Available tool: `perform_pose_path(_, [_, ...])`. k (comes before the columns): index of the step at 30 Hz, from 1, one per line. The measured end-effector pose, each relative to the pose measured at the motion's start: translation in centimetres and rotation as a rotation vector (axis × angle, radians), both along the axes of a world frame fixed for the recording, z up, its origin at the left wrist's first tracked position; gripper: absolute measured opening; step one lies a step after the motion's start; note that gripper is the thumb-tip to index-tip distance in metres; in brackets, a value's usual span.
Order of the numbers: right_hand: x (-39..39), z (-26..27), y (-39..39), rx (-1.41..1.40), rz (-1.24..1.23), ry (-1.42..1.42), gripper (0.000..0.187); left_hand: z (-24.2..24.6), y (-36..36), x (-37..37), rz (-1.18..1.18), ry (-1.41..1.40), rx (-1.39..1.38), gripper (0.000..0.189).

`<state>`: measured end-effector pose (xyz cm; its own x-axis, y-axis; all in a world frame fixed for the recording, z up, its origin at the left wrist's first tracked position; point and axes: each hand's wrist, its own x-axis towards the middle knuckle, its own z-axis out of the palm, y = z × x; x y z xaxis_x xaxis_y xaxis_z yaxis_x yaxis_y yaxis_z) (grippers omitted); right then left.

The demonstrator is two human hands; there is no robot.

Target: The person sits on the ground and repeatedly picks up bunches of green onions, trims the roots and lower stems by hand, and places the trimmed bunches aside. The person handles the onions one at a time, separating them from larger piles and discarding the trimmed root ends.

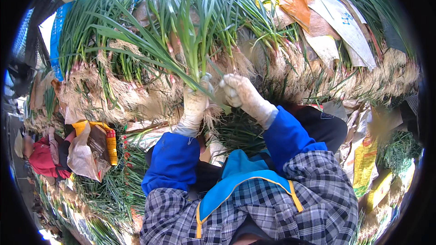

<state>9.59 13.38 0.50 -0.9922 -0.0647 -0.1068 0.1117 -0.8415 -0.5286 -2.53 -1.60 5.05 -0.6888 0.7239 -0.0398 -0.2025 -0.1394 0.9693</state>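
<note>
In a soiled white glove, my left hand (pixel 196 100) grips a small bunch of green garlic plants (pixel 194 47) near the base. Their long leaves fan up and to the left, and pale roots (pixel 212 117) hang below the fist. Just to the right, my gloved right hand (pixel 243 93) is closed, with a narrow green leaf (pixel 215 65) running into its fingers. How far that leaf reaches inside the fist is hidden. Beyond both hands lies a long heap of green garlic (pixel 119 71), roots facing me.
Printed plastic sacks (pixel 344 23) cover part of the heap at right. Another sack (pixel 90 146) lies at left, near a person in red (pixel 44 158). Loose green leaves (pixel 242 129) cover the ground before me. A yellow and white sack (pixel 362 160) lies at right.
</note>
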Motion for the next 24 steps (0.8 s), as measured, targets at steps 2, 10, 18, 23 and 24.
perform_pose_path(2, [3.4, 0.4, -1.2, 1.683, -0.400, 0.372, 0.023, 0.8, -0.2, -1.5, -0.064, -0.174, 0.215, 0.025])
perform_pose_path(10, [2.5, 3.9, 2.2, 2.045, -0.562, -0.199, 0.046, -1.4, 1.1, -2.0, -0.393, -0.605, 0.240, 0.020])
perform_pose_path(18, [0.1, 4.5, -4.6, 2.144, -0.413, -0.134, 0.025, -0.2, 2.4, -0.6, -0.059, -0.325, -0.086, 0.020])
perform_pose_path(23, [0.5, 6.1, -1.9, 0.884, -0.362, -0.376, 0.034, -1.9, 1.3, -0.2, -0.027, -0.400, 0.043, 0.021])
perform_pose_path(24, [-0.4, 6.2, -1.5, 0.620, -0.367, -0.256, 0.035, -2.3, 1.1, 0.0, -0.034, -0.405, 0.133, 0.021])
